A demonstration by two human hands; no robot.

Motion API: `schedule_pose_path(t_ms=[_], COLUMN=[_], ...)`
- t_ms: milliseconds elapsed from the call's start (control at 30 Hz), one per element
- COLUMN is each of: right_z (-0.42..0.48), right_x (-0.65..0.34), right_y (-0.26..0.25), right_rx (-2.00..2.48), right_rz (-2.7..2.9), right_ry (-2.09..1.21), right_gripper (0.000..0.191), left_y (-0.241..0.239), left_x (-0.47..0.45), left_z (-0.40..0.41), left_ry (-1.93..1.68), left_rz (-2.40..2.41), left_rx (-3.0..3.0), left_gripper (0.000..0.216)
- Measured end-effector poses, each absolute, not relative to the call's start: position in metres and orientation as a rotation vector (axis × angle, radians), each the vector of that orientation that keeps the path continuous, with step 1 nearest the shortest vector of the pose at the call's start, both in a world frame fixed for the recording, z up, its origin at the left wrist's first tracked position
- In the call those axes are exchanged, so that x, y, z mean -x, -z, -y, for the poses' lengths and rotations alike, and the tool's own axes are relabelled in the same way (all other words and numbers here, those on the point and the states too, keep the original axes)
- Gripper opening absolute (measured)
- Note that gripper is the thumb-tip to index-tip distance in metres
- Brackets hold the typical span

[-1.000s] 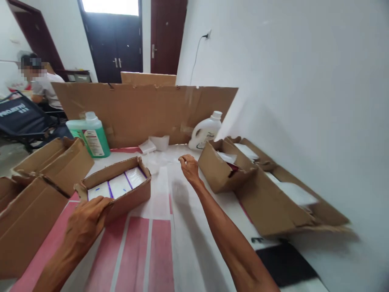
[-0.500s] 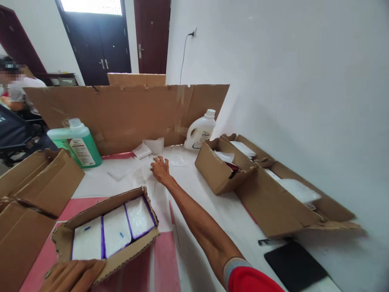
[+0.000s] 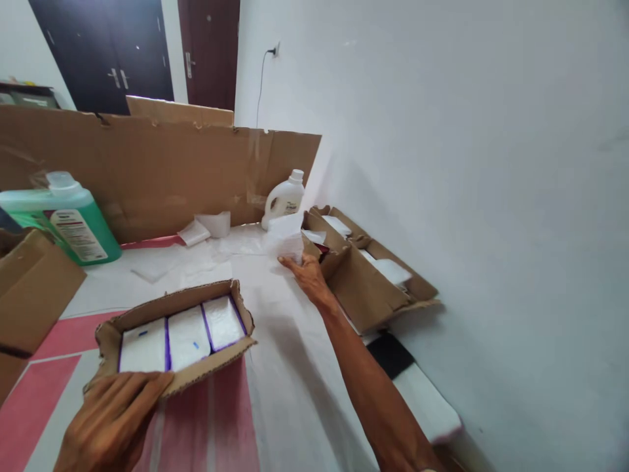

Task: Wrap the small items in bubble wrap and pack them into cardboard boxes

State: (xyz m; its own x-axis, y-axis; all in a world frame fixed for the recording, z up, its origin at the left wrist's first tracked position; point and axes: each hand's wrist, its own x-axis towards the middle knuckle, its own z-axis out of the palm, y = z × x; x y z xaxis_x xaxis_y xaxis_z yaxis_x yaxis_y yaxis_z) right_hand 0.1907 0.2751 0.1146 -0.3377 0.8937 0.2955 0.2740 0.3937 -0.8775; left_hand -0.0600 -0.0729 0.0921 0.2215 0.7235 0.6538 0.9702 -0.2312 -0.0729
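My left hand [image 3: 111, 419] is closed over the near left rim of a shallow cardboard box [image 3: 204, 372], thumb side toward the box. Inside that box lie three white packs [image 3: 187, 335] with purple edges, side by side; two bear a small blue mark. My right hand [image 3: 309, 274] is stretched forward and to the right, its fingers closed on a white stack of thin folded sheets [image 3: 285, 239]. This stack is held up just left of the open cardboard boxes by the wall; some fingers are hidden behind it.
A green liquid jug [image 3: 78, 223] stands at left beside a brown carton [image 3: 37, 288]. A white jug [image 3: 287, 196] is before the cardboard screen [image 3: 162, 170]. Clear plastic film [image 3: 157, 259] lies on the table. Open boxes [image 3: 366, 288] with white packs line the wall, near a black flat object [image 3: 390, 354].
My right hand has moved right from the plastic film and now holds the white stack. The view has turned rightward. My left hand stays on the box rim.
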Motion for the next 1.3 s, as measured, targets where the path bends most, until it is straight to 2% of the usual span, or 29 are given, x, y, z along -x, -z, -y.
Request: schedule_pose_path(t_ms=[167,400,433,567,667,733,867,1000,1100,1200,1300], right_z=[-0.206,-0.094,-0.08,-0.034,-0.01,0.002,0.009,-0.007,-0.025,-0.036,-0.035], right_x=[-0.261,-0.316,-0.318,-0.315,-0.303,-0.295,-0.288,-0.294,-0.302,-0.306,-0.301], right_y=[-0.116,-0.1,-0.098,-0.091,-0.087,-0.084,-0.071,-0.064,-0.067,-0.069,-0.062], right_rx=[1.033,0.868,0.827,0.679,0.576,0.524,0.476,0.573,0.615,0.705,0.843], right_rz=[1.57,1.206,1.175,1.061,0.965,0.926,0.91,1.015,1.133,1.333,1.649], right_ry=[-1.198,-1.732,-1.796,-2.011,-2.237,-2.35,-2.493,-2.544,-2.494,-2.315,-2.106], right_gripper=[0.041,0.049,0.05,0.055,0.058,0.059,0.061,0.06,0.056,0.071,0.096], left_y=[-0.115,-0.123,-0.127,-0.135,-0.117,-0.099,-0.075,-0.079,-0.09,-0.098,-0.097], left_x=[0.033,0.013,0.005,-0.045,-0.085,-0.101,-0.096,-0.06,-0.034,-0.021,-0.02], left_z=[0.042,0.035,0.04,0.071,0.09,0.096,0.098,0.102,0.106,0.107,0.106], left_ry=[0.655,0.666,0.703,0.867,0.941,1.003,1.169,1.224,1.179,1.093,0.982], left_rz=[1.552,1.711,1.746,1.681,1.687,1.754,1.779,1.812,1.95,2.193,2.495], left_rx=[1.913,1.941,1.907,2.074,2.24,2.219,2.228,2.236,2.171,2.133,2.046], left_gripper=[0.022,0.028,0.034,0.079,0.092,0.089,0.065,0.069,0.05,0.019,0.021])
